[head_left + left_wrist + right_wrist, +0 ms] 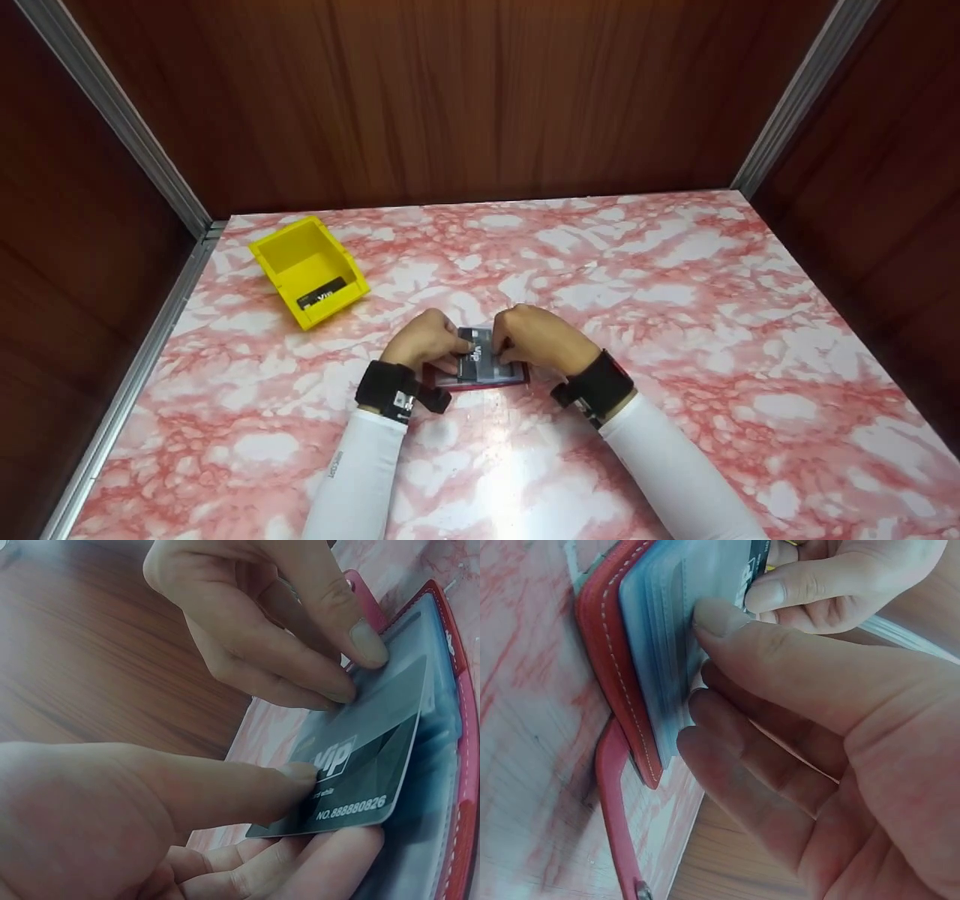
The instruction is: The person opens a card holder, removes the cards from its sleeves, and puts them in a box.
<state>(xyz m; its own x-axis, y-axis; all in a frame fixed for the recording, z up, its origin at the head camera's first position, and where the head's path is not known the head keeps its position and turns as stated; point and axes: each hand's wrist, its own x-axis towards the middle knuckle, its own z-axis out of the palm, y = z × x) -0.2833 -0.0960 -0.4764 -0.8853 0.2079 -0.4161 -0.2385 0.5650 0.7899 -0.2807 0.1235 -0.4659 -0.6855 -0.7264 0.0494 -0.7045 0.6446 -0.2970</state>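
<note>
Between thumb and fingers my left hand (429,339) pinches a black VIP card (367,780). Part of the card lies under a clear plastic sleeve, its upper portion looking greyed through the film in the left wrist view. The sleeve belongs to a red card holder (615,652) with pale stitching, lying open on the table. My right hand (546,339) pinches the clear sleeves (656,637) at their edge, thumb on top and fingers curled beneath. A red snap strap (615,802) sticks out from the holder beside my right fingers.
A yellow bin (300,251) stands at the back left, with another black VIP card (322,294) inside near its front lip. The table (675,300) has a red and white marbled top. Brown wood-look panels (480,97) enclose its back and sides.
</note>
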